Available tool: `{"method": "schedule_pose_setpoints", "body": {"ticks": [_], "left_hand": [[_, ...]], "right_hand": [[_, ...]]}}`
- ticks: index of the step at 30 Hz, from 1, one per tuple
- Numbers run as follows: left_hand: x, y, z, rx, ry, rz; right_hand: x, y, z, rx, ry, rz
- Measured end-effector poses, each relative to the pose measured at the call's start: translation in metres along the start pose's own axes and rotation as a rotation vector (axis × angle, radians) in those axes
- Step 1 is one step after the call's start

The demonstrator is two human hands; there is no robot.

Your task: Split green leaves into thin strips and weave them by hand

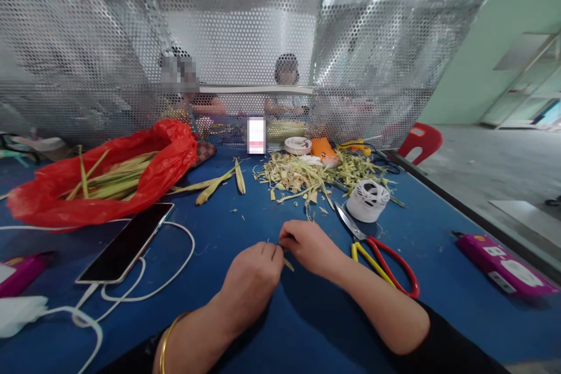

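Observation:
My left hand (252, 277) and my right hand (309, 245) meet over the blue table (272, 333), fingers pinched together on a small pale strip of leaf (288, 264). Only a short end of the strip shows under the fingers. A gold bangle sits on my left wrist. Scissors (377, 254) with red and yellow handles lie just right of my right hand. Past them stands a white roll of thread (367, 200). A heap of cut leaf scraps (307, 175) lies beyond my hands.
A red plastic bag (100, 178) holding long green leaves lies at the left. A black phone (127, 242) on a white cable rests near it. A pink case (504, 266) lies at the right. A perforated metal screen (241, 58) stands behind, with people beyond it.

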State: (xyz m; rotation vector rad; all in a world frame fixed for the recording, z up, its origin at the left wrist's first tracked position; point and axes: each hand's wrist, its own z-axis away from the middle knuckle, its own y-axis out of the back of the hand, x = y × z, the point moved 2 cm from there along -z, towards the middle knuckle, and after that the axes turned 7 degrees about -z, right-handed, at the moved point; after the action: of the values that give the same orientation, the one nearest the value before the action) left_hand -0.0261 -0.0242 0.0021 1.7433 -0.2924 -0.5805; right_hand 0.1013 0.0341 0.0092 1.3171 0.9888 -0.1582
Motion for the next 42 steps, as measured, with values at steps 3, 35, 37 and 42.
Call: {"method": "schedule_pose_setpoints", "body": {"ticks": [3,35,37,42], "left_hand": [[-0.001,0.008,0.003,-0.034,0.088,0.164],[-0.048,-0.009,-0.02,-0.312,0.488,1.392],[-0.047,-0.012,-0.021,-0.345,0.485,1.474],[-0.047,-0.014,-0.023,-0.447,0.522,1.575]], "right_hand": [[0.004,-0.001,-0.001,-0.012,0.012,-0.024],[-0.003,-0.001,0.007,-0.14,0.104,-0.021],[-0.002,-0.001,0.007,-0.158,0.12,-0.015],[0.001,0.001,0.005,-0.169,0.096,-0.024]]}}
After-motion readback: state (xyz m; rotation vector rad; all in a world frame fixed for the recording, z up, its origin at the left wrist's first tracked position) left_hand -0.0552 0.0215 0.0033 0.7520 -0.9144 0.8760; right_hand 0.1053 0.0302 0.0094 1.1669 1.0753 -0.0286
